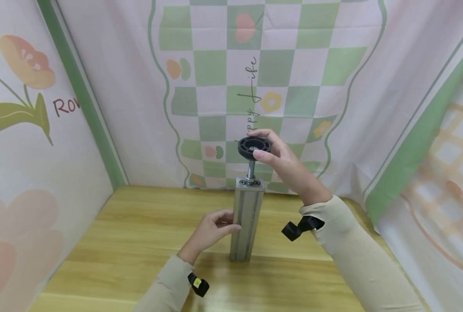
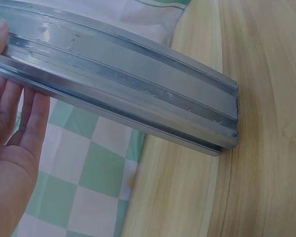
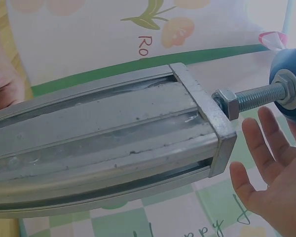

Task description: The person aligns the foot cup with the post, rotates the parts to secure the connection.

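An aluminium profile (image 1: 247,221) with grooved sides stands upright on the wooden table. My left hand (image 1: 211,232) grips it from the left around mid-height, thumb on the near face and fingers round the far side. A metal end plate (image 3: 200,113) caps its top. From the plate rises a threaded bolt (image 3: 261,96) with a hex nut (image 3: 227,103) low on it. A round black levelling foot (image 1: 244,150) tops the bolt. My right hand (image 1: 288,167) holds this foot by its edge, thumb at the near side and a finger at the far side.
The wood-grain table (image 1: 138,242) reaches back to a hanging cloth (image 1: 210,69) with green checks. Printed cloth sides (image 1: 17,164) close in the left and right. A small black camera (image 1: 294,229) sits on the right wrist, another (image 1: 200,286) on the left.
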Available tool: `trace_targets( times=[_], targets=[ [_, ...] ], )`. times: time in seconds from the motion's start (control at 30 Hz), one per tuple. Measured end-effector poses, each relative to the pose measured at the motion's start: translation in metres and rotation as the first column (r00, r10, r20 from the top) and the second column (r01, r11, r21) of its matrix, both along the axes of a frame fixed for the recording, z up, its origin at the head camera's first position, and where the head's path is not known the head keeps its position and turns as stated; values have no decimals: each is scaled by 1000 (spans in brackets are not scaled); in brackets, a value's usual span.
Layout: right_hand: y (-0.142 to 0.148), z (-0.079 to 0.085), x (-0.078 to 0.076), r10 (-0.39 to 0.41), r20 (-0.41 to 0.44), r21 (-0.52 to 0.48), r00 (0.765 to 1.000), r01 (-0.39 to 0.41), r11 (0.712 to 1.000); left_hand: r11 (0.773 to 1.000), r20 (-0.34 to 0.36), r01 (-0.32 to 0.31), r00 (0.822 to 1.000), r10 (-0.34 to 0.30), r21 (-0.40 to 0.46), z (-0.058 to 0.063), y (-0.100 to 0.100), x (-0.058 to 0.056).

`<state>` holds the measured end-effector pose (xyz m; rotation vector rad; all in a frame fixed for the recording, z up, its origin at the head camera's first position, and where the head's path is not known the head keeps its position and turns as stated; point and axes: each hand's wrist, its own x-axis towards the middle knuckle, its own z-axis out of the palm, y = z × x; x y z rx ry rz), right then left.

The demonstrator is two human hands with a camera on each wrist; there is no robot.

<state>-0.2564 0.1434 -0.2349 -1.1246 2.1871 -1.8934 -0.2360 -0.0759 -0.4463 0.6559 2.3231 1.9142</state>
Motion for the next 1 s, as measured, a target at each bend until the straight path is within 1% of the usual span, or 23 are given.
trace_targets(
  times=[0.13, 0.33, 0.53, 0.67, 0.77, 0.87, 1.0],
  targets=[
    [-2, 0, 3, -39, 29, -2, 999, 39, 999, 1000, 0, -1, 1000, 1, 5, 0, 0, 1],
    [-7, 1, 6, -104, 63, 6, 993, 104, 995, 1000, -3, 14, 1000, -14, 20, 1, 1, 1],
    [-14, 0, 8, -169, 66, -14, 983, 170, 985, 1000, -3, 17, 1000, -17, 17, 2, 1, 1],
    [-16, -1, 7, -165, 60, -54, 985, 168, 984, 1000, -4, 20, 1000, -19, 12, 2, 1, 1],
    [-17, -2, 7, -146, 46, -82, 988, 150, 985, 1000, -3, 21, 1000, -21, 12, 2, 1, 0],
    [-16, -2, 6, -152, -5, -53, 988, 152, 987, 1000, -4, 20, 1000, -20, 8, 2, 1, 0],
    [-14, 0, 5, -127, -47, -3, 991, 127, 992, 1000, 2, 9, 1000, -9, -3, 1, 0, 1]
  ],
)
